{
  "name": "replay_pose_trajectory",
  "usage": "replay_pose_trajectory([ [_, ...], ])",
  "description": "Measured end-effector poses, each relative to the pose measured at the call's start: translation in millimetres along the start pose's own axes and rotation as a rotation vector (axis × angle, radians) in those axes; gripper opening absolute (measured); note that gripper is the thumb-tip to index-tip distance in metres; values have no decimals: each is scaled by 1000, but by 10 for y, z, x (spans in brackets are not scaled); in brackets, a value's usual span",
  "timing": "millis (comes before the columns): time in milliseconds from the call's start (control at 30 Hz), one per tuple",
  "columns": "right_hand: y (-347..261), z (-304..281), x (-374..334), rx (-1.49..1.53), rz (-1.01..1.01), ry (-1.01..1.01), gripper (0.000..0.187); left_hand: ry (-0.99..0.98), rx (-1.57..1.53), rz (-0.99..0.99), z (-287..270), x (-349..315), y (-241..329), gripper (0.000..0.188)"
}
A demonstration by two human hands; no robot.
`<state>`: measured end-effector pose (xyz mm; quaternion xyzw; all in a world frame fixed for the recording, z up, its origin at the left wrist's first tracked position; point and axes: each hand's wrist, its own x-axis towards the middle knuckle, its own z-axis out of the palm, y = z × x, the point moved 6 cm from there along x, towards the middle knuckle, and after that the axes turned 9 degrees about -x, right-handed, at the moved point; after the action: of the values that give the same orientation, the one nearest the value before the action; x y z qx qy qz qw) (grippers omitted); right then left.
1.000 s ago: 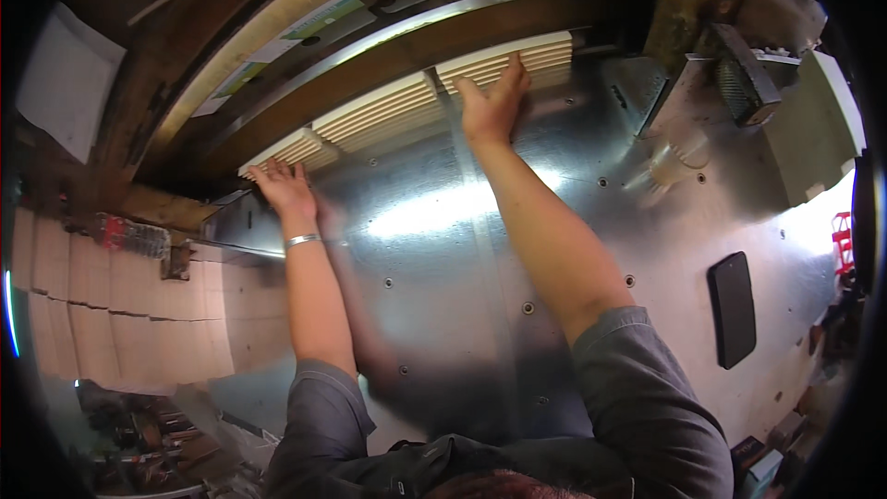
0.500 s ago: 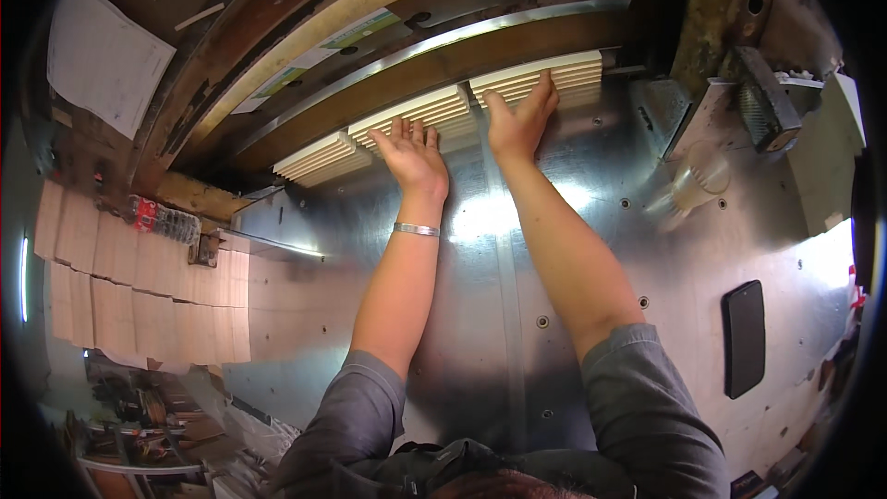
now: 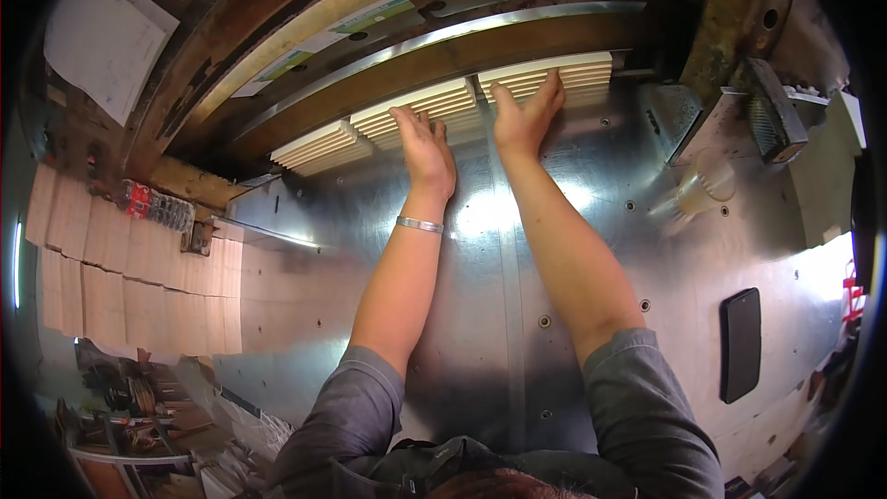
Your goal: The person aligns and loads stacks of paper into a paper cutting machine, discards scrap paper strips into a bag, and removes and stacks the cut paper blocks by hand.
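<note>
Three cream stacks of layered sheets or strips lie in a row along the far edge of the metal table, below a dark beam: a left stack (image 3: pixel 319 148), a middle stack (image 3: pixel 377 120) and a right stack (image 3: pixel 584 79). My left hand (image 3: pixel 427 155), with a metal bracelet on its wrist, is at the front of the middle stack. Its fingers are stretched and partly hidden behind each other. Resting against the front of the right stack is my right hand (image 3: pixel 527 118), thumb and fingers apart. Neither hand grips anything.
On the right are a black phone (image 3: pixel 741 346), a clear plastic cup (image 3: pixel 707 180) and a dark metal block (image 3: pixel 774 120). Piled pale paper stacks (image 3: pixel 139 300) and a plastic bottle (image 3: pixel 166 206) stand left. A paper sheet (image 3: pixel 111 42) hangs upper left. Screw holes dot the metal table (image 3: pixel 480 314).
My left hand has turned more edge-on and shifted slightly right along the middle stack, its fingers less spread. My right hand stays against the right stack. The whole view has shifted slightly.
</note>
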<state>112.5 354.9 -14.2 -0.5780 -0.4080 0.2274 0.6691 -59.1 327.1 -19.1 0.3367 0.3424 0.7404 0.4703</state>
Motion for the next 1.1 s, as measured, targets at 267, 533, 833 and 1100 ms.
replay_pose_trajectory([
  [267,-26,-18,-44,10,-42,-17,100,-28,-58,-45,-80,-60,77,105],
  [533,97,46,86,-2,-46,-12,100,-319,728,-125,-506,-1481,864,66],
  [833,804,-145,681,-295,-172,83,85,67,1262,72,-1307,-4477,2161,57],
  [1100,259,-345,-205,-111,-257,-577,89,736,921,205,-2035,-5587,2301,63],
])
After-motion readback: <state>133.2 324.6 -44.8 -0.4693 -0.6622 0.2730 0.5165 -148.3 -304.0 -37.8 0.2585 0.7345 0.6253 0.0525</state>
